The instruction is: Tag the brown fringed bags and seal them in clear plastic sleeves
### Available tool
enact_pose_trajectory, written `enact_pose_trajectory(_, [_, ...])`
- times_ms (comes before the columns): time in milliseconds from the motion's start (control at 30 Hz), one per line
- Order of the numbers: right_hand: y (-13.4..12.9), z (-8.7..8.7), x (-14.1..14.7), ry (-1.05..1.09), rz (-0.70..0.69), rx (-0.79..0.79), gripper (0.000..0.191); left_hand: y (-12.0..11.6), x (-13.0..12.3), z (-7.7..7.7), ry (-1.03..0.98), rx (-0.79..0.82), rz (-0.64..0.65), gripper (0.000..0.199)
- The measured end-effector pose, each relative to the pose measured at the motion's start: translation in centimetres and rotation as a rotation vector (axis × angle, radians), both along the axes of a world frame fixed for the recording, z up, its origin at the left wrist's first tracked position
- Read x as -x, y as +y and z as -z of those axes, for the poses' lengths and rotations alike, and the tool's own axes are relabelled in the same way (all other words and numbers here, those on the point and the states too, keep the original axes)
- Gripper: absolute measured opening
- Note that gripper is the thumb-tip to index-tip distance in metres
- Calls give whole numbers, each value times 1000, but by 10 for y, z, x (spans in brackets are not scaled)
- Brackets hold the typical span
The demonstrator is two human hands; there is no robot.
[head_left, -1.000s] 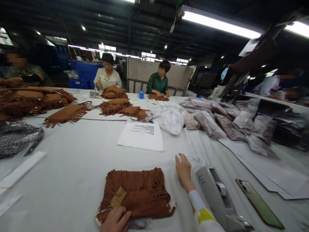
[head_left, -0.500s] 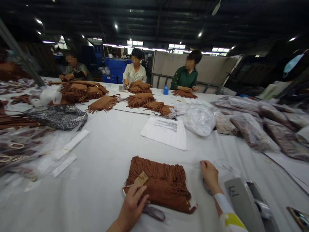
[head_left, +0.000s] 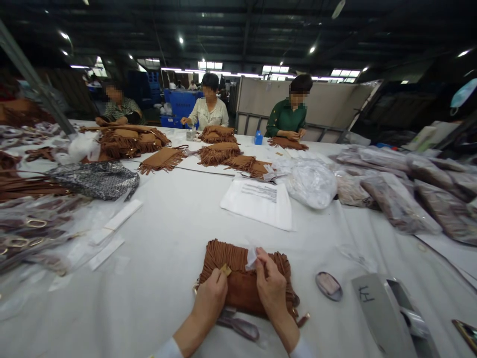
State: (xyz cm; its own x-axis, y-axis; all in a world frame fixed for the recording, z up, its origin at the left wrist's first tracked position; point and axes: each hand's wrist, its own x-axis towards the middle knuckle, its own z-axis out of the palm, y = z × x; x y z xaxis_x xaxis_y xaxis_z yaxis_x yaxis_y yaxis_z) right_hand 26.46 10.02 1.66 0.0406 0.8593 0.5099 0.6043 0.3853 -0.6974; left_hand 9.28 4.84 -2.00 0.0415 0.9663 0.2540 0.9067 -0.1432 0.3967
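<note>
A brown fringed suede bag [head_left: 240,293] lies flat on the white table in front of me, fringe on the far side. My left hand [head_left: 210,293] is over its left part, fingers closed on a small tan tag [head_left: 225,270]. Above the fringe, my right hand [head_left: 271,283] pinches a small translucent white piece [head_left: 251,258], perhaps plastic or thin paper. A wrapped strap [head_left: 240,328] pokes out at the bag's near edge. To the right sits a round shallow dish [head_left: 328,286] with a pale piece in it.
A grey tape dispenser [head_left: 383,308] and a phone [head_left: 465,333] are at right. Beyond the bag lie a white printed pouch [head_left: 257,201] and crumpled clear plastic [head_left: 313,184]. Wrapped bags [head_left: 391,199] pile up on the right, wrapped straps [head_left: 33,233] on the left. Several co-workers sit opposite.
My right hand has moved left from the round dish to above the bag, now with the translucent piece. My left hand has closed on the tag, which lay on the bag before.
</note>
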Motion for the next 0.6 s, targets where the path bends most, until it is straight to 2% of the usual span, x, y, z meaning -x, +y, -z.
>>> enact_pose_trajectory(100, [-2,7,3,-50,-61,-21,22,-9,4,1,-164,-184,48,24])
enact_pose_trajectory(167, [-4,11,5,-111,-91,-67,19,-15,8,0,-327,-286,25,21])
enact_pose_trajectory(333, [-15,19,22,-374,-300,-211,21,-17,20,-7,-584,-392,-257,11])
enact_pose_trajectory(400, [-19,25,31,-468,-408,-185,22,-14,26,-10,-591,-404,-283,11])
enact_pose_trajectory(467, [-22,30,38,-516,-492,-107,23,-9,29,-10,-537,-392,-206,12])
enact_pose_trajectory(600, [-23,28,43,-536,-607,15,21,4,33,-7,-331,-319,65,18])
